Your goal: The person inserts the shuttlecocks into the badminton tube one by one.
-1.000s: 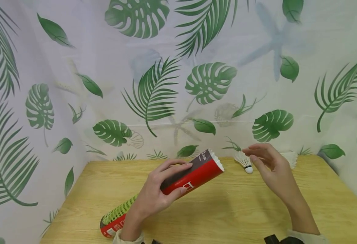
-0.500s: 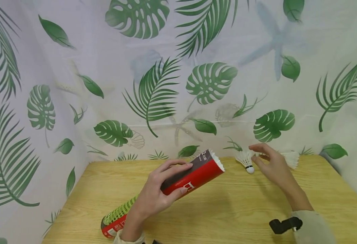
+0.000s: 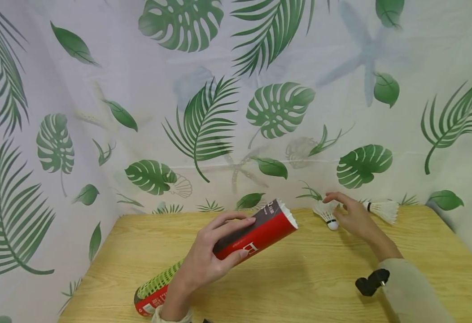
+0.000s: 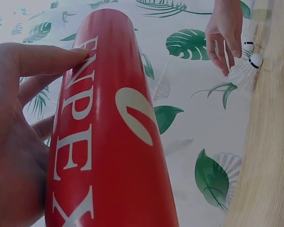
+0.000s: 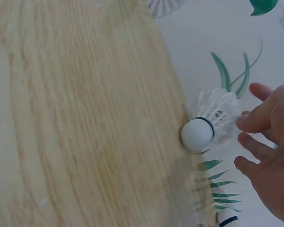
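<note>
My left hand (image 3: 207, 255) grips a red and dark grey shuttlecock tube (image 3: 266, 233) with a green patterned band, fingers over the top and thumb along the near side. The tube slants, its upper end pointing right, where white scalloped edges show at the mouth. In the left wrist view, white lettering runs down the tube (image 4: 109, 113). At the table's back edge lies a white shuttlecock (image 3: 325, 214) with a black band. My right hand (image 3: 355, 220) is beside its feathers, fingers loosely bent and apart. In the right wrist view the fingertips sit right at the shuttlecock's (image 5: 198, 134) skirt.
A second shuttlecock (image 3: 384, 211) lies to the right, behind my right hand, feathers pointing right. The wooden table (image 3: 300, 278) ends at a white cloth backdrop (image 3: 228, 193) printed with green leaves, which also rises at both sides.
My right hand has come down and forward toward the shuttlecock at the back, uncovering more of the second one. The left hand and tube have hardly moved.
</note>
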Tool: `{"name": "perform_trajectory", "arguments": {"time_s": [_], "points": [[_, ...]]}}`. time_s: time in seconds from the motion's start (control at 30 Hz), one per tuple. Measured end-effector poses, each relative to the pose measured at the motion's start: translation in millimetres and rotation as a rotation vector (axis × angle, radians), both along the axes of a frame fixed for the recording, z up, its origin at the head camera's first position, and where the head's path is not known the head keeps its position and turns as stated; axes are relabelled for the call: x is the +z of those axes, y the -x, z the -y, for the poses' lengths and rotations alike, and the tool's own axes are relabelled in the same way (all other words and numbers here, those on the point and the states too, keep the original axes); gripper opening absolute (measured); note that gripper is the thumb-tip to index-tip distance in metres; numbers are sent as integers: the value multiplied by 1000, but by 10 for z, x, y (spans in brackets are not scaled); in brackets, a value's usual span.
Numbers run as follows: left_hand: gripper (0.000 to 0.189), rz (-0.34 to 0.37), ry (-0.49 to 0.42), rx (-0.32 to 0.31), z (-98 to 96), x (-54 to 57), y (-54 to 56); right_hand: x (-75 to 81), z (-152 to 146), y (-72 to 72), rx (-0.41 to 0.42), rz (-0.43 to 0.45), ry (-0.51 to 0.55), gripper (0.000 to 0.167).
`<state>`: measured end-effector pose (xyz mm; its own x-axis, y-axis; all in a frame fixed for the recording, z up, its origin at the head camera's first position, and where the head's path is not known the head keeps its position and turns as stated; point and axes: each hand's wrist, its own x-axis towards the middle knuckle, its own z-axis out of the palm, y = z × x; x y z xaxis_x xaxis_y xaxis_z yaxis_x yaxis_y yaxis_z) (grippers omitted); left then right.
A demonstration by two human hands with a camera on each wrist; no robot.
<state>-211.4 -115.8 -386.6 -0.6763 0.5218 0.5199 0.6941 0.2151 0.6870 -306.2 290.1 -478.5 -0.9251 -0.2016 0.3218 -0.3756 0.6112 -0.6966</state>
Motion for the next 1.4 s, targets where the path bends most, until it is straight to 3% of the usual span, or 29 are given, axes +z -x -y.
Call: {"name": "perform_trajectory", "arguments": {"time_s": [0.17,0.57,0.7,0.9,1.17,1.4], "points": [[48,-8,-1,-8,-24,8,-4,-44,-29,15,-12,26,-11,33],[51,13,11,6,-51,9,4,-164,-138,-62,2,-79,-50,23],[52,21,16,9,-47,1,4,-244,-126,-117,-50,-105,-55,18],[53,23,19,13,-25,-20,5,-298,-50,-262,-138,-62,-12,15],[53,45,20,16,-27,-42,3,-178,51,-445,-198,-144,39,16],[53,41,19,13,-43,-52,7,40,93,-599,-220,-203,87,17]]}}
